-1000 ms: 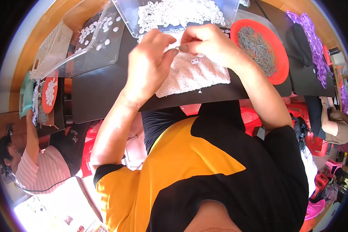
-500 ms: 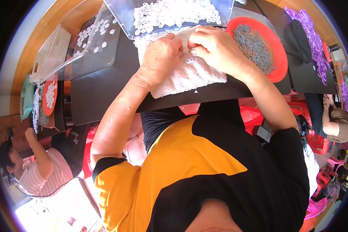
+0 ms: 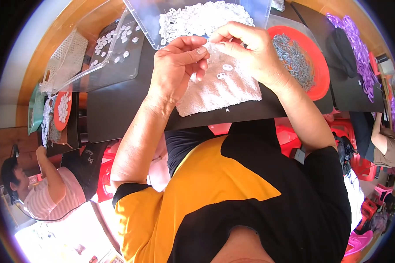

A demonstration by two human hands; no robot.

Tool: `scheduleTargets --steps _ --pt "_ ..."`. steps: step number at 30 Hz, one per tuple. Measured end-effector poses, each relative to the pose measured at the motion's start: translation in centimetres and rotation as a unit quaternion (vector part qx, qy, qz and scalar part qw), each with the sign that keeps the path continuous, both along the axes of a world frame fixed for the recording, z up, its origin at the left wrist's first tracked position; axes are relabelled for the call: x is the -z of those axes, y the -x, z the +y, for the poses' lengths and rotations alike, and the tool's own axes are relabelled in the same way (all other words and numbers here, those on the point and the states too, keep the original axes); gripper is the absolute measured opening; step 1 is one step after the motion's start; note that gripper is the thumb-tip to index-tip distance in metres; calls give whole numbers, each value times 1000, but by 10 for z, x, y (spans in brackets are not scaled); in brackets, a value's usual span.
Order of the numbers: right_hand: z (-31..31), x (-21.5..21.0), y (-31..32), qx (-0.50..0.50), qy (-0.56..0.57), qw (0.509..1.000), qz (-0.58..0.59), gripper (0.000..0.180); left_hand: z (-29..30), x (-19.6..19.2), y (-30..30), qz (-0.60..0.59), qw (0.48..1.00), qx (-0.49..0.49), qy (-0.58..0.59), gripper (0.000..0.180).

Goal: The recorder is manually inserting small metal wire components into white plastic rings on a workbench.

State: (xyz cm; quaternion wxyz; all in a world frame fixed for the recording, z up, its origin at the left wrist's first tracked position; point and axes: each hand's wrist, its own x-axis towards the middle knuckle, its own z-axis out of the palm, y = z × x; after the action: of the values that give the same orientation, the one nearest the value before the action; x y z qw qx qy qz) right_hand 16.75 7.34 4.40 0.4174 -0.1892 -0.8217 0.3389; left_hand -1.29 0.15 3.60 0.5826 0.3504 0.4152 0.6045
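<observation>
- The left hand's fingers (image 3: pixel 193 56) draw in toward the thumb, its tip close to the index finger, the others loosely curled; whether something is pinched there is too small and bright to tell.
- The right hand's fingers (image 3: pixel 233 29) are bent, with thumb and index tips nearly together just beside the left fingertips; I cannot tell what, if anything, they grip.
- The left hand (image 3: pixel 173 65) and right hand (image 3: pixel 259 52) are raised over the far part of a pale cloth (image 3: pixel 219 97).
- Two small white pieces (image 3: pixel 227 67) lie on that cloth, near the right hand and close to each other, with holes showing in the nearer one.
- Beyond the fingers, at the far edge, a clear bin (image 3: pixel 142 22) holds a heap of white pieces (image 3: pixel 193 19).
- Right of the right hand, a red plate (image 3: pixel 323 76) carries many slim grey pieces (image 3: pixel 292 55).
- To the left, a clear tray (image 3: pixel 98 82) sits near a white perforated basket (image 3: pixel 68 55), with scattered white pieces around its rim.
- Under these spreads the dark table (image 3: pixel 118 109).
- Farther right lie a black item (image 3: pixel 341 50) and purple strands (image 3: pixel 360 61).
- At far left, a co-worker in a striped top (image 3: pixel 55 195) sits.
</observation>
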Motion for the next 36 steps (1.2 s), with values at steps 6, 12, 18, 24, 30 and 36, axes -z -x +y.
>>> scheduleTargets --steps 6,12,18,24,30,36 --pt "-3 6 7 -68 117 990 27 11 1 9 7 -60 998 25 0 14" --pt "-4 5 4 -99 237 966 25 11 1 12 5 -83 995 44 -15 13" --pt "-2 15 -4 -55 215 975 25 7 -6 10 -17 108 992 -46 34 13" --pt "-18 22 -17 11 239 971 7 4 -11 36 -21 553 816 22 -167 15" --pt "-24 45 -17 22 281 959 -16 6 -4 37 -21 587 790 2 -178 14" --pt "-29 35 -11 7 319 942 108 5 -8 14 -18 114 991 8 75 8"
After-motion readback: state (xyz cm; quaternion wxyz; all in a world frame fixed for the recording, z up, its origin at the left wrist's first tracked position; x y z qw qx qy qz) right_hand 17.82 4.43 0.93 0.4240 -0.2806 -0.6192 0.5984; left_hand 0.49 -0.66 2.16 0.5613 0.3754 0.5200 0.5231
